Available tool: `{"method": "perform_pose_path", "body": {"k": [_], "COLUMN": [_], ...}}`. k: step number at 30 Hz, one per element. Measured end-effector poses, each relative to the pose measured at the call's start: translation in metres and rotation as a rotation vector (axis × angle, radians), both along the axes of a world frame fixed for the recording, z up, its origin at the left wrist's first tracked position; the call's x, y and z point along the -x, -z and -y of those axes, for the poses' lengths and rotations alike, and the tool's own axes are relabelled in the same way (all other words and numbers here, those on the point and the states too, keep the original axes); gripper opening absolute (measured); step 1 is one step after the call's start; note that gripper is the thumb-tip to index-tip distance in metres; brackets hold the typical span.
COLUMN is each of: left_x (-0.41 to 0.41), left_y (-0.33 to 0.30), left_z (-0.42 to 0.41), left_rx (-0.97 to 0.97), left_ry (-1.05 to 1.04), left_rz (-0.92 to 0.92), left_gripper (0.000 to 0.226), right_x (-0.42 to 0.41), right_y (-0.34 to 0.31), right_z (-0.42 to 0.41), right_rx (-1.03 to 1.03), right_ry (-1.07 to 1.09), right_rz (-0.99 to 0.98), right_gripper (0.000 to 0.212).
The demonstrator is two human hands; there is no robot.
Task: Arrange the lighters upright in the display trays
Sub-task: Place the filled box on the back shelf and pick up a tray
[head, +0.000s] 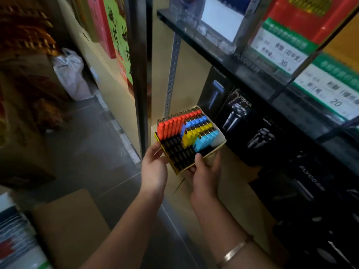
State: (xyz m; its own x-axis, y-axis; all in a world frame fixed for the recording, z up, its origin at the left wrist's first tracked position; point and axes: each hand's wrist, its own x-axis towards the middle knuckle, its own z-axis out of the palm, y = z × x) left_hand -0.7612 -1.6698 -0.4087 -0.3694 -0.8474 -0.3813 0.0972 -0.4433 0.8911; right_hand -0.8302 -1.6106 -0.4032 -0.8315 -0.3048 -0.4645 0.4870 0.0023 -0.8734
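Gripping the left edge of the display tray [175,167], the left hand [154,167] has its fingers curled around the yellow rim, holding it at the front of the lower shelf [231,179]. Red lighters [171,126], then blue, yellow and light-blue rows stand upright inside. Right hand [206,171] clamps the near corner, thumb over the rim, black shaver boxes [258,136] beyond.

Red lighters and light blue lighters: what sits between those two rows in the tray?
In the head view, a row of blue lighters and a row of yellow lighters stand between the red lighters and light blue lighters.
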Motion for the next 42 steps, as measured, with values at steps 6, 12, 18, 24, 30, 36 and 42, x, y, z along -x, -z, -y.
{"method": "perform_pose_path", "body": {"k": [6,12,18,24,30,36,42], "left_x": [0.012,0.027,0.027,-0.009,-0.084,-0.176,-0.256], "left_y": [-0.001,0.001,0.002,-0.028,-0.107,-0.181,-0.216], "left_z": [0.014,0.023,0.024,0.023,-0.008,-0.065,-0.149], "left_rx": [0.052,0.029,0.04,0.036,0.094,0.21,0.231], "left_ry": [0.105,0.133,0.225,0.231,0.105,0.144,0.099], "left_rz": [-0.116,-0.164,-0.134,0.15,0.409,0.599,0.809], "left_gripper": [0.059,0.054,0.061,0.048,0.025,0.021,0.021], "right_x": [0.021,0.044,0.06,0.032,-0.044,-0.127,-0.183], "right_y": [0.006,0.008,0.009,-0.023,-0.114,-0.205,-0.246], "right_z": [0.021,0.031,0.032,0.013,-0.014,-0.073,-0.135], "right_rx": [-0.016,-0.028,-0.073,-0.183,-0.357,-0.438,-0.49], "right_ry": [-0.016,-0.067,-0.151,-0.2,-0.446,-0.726,-1.059], "right_rz": [-0.061,-0.043,-0.044,0.053,-0.051,-0.178,-0.193], "right_gripper": [0.067,0.065,0.065,0.036,0.033,0.022,0.026]}}
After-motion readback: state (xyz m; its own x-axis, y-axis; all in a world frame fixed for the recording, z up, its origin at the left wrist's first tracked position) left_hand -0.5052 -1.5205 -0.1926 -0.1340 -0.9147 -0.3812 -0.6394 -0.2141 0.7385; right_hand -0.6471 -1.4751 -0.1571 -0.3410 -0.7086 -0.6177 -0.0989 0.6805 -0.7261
